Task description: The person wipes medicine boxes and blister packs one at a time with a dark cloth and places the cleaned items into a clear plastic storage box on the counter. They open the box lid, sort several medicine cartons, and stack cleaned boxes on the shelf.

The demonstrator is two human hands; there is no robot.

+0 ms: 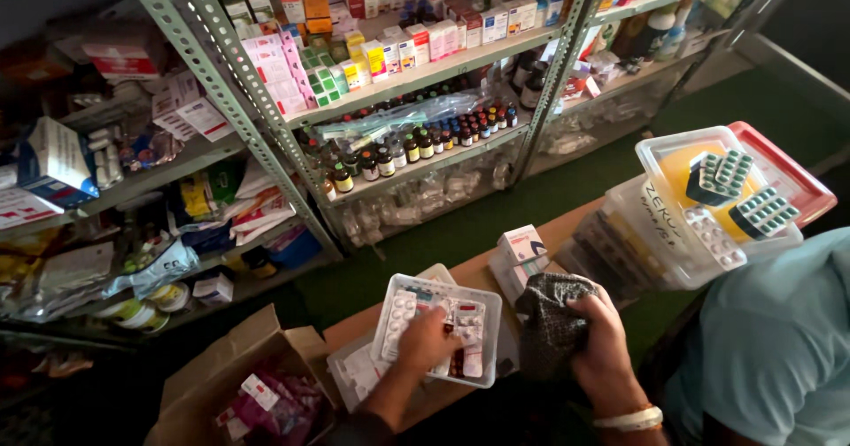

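We look down from a single head-worn camera, close above the bench (567,224), facing forward and left toward the metal shelves (266,145) nearby.

Two hands show: the left hand (428,338) and the right hand (602,340). One dark cloth (551,318). One clear tray (478,309) of blister packs sits on the table (460,278), with a second clear tray (354,371) partly under it. One small white box (521,244). One cardboard box (221,366). Two dark blister stacks (722,176) lie on one clear lid (664,149), over one red-lidded tub (792,176). Two metal shelf racks (239,109) hold boxes and brown bottles (416,145), too many to count.
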